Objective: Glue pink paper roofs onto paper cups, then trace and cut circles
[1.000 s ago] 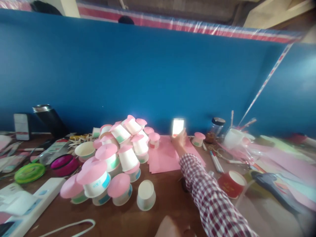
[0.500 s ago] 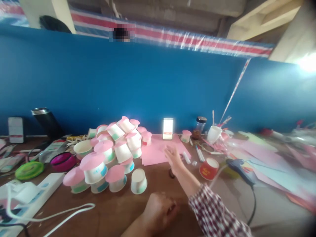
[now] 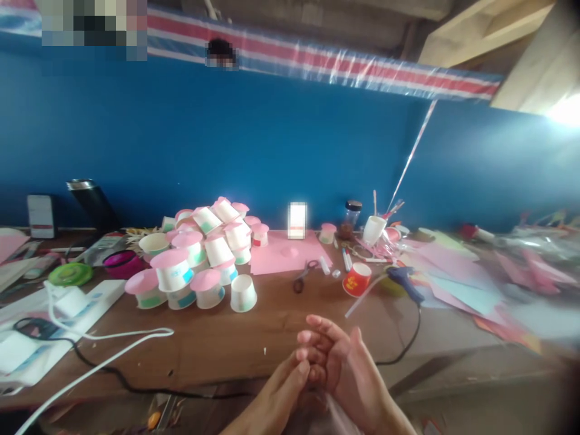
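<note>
My left hand (image 3: 283, 386) and my right hand (image 3: 342, 365) meet low in the middle, in front of the table edge. My right hand has its palm turned up and in, fingers apart and loosely bent, nothing visible in it. The thumb of my left hand touches the right fingers; its other fingers are mostly hidden. Beyond them lie scissors (image 3: 302, 279) on the table, next to pink paper sheets (image 3: 272, 257) with a small pink paper disc (image 3: 290, 252) on top. A bare white paper cup (image 3: 243, 294) stands left of the scissors.
Paper cups with pink discs (image 3: 174, 272) are piled at left. A red paper cup (image 3: 357, 280) and a glue gun (image 3: 405, 281) are at right. White cables (image 3: 113, 333) and a power strip (image 3: 90, 314) lie at left. A blue partition (image 3: 254, 139) rises behind.
My right hand has drawn back from over the pink paper to my left hand, uncovering the scissors and the small disc. The view has tilted down.
</note>
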{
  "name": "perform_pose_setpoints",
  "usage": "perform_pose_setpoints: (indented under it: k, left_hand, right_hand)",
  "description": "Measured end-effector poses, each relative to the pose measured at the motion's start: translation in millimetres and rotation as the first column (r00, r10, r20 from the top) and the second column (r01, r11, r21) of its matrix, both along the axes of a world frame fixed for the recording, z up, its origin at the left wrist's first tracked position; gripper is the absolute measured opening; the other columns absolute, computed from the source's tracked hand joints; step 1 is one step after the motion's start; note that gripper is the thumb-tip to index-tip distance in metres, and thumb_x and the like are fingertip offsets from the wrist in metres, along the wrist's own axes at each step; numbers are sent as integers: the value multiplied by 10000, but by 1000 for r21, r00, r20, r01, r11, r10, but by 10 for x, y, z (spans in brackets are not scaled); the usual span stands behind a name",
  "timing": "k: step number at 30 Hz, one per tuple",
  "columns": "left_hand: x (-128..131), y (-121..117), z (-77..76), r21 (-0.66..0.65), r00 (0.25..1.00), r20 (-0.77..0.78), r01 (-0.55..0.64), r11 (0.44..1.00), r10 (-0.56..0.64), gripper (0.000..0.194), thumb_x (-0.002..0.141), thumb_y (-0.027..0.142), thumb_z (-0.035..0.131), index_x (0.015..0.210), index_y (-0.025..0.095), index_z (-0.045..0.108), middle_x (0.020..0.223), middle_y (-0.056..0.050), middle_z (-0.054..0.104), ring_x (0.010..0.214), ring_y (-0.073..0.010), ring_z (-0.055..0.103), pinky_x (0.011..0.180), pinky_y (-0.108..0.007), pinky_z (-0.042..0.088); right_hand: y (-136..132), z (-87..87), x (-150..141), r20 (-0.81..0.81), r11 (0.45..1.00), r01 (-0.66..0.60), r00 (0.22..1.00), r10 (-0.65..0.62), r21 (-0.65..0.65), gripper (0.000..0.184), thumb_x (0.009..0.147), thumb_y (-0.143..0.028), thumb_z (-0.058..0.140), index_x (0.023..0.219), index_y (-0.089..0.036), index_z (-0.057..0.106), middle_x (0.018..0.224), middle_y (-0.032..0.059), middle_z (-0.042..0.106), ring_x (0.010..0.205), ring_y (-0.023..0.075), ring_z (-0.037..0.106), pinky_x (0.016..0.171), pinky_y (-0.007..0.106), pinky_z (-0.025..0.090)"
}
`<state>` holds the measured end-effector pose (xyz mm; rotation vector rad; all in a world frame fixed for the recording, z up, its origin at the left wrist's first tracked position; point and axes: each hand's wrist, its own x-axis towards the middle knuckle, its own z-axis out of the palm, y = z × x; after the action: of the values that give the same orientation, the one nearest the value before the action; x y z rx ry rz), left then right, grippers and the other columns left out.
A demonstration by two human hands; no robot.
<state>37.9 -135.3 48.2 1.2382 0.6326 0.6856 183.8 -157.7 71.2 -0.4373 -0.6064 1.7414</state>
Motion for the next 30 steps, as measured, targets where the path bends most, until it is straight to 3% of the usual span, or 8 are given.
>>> perform_pose_setpoints:
  k: [5, 12, 17, 22, 24, 27, 28, 30]
  left_hand:
    - [-154, -156, 61, -77, 957, -224, 172, 982, -186, 395, 748, 508, 616, 807, 123, 682, 575, -11, 578, 473, -101, 486, 475, -215, 363]
    - [-491, -115, -127, 91, 946, -256, -182, 979, 199, 367, 777, 490, 597, 666, 142, 564, 506, 55, 408, 473, -56, 327, 459, -186, 246]
    - [-823, -86, -127, -237, 874, -43, -480, 845, 484, 409, 729, 554, 647, 722, 171, 503, 490, 114, 224, 437, -33, 117, 408, -175, 105]
    - [-967, -136, -127, -386, 784, 108, -534, 752, 612, 447, 809, 532, 571, 618, 190, 354, 490, 104, 196, 438, -46, 116, 399, -178, 160]
    - [-879, -167, -165, -277, 834, 124, -491, 826, 537, 479, 829, 567, 509, 586, 187, 345, 480, 84, 265, 435, -47, 203, 415, -177, 227]
    - [-646, -270, -209, -41, 979, -27, -205, 978, 204, 410, 562, 446, 786, 799, 193, 567, 732, 0, 566, 666, -118, 510, 567, -225, 415]
    - [-573, -319, -211, -37, 993, -92, -80, 996, 77, 540, 446, 339, 839, 913, 225, 594, 859, -18, 599, 777, -167, 555, 626, -272, 458]
    - [-473, -419, -194, -44, 967, -251, -67, 997, 54, 422, 524, 313, 769, 923, 279, 637, 871, -17, 615, 826, -213, 578, 684, -350, 476]
  right_hand:
    - [-283, -164, 134, 137, 997, -78, 988, 76, 11, 595, 786, -613, 585, 1188, -173, 574, 1063, 127, 635, 904, 222, 621, 719, 309, 475]
    - [-524, -185, 281, 331, 993, -117, 937, 108, 7, 573, 761, -547, 655, 1202, -190, 573, 1121, 143, 621, 977, 243, 606, 807, 352, 458]
    - [-532, -349, 748, 410, 1000, 17, 912, -9, -15, 656, 677, -601, 694, 1196, -215, 579, 1062, 135, 653, 893, 249, 630, 729, 348, 489]
    - [-558, -255, 1031, 409, 968, 250, 887, -215, -35, 636, 634, -642, 699, 1146, -274, 612, 1035, 102, 655, 888, 250, 620, 705, 362, 502]
    - [-571, -131, 856, 364, 971, 238, 906, -217, -14, 657, 613, -661, 702, 1142, -281, 619, 1031, 100, 650, 934, 259, 608, 778, 390, 495]
    - [-574, 50, 365, 300, 998, 66, 952, -66, 9, 619, 607, -687, 687, 1077, -286, 648, 941, 86, 659, 900, 258, 614, 836, 422, 465]
    - [-570, 99, 195, 290, 999, -36, 956, 29, 18, 616, 596, -676, 705, 1073, -292, 644, 949, 83, 660, 905, 259, 614, 857, 430, 448]
    - [-553, 165, -68, 346, 958, -286, 898, 270, -5, 608, 578, -606, 770, 1066, -264, 649, 1022, 94, 645, 974, 268, 600, 909, 435, 410]
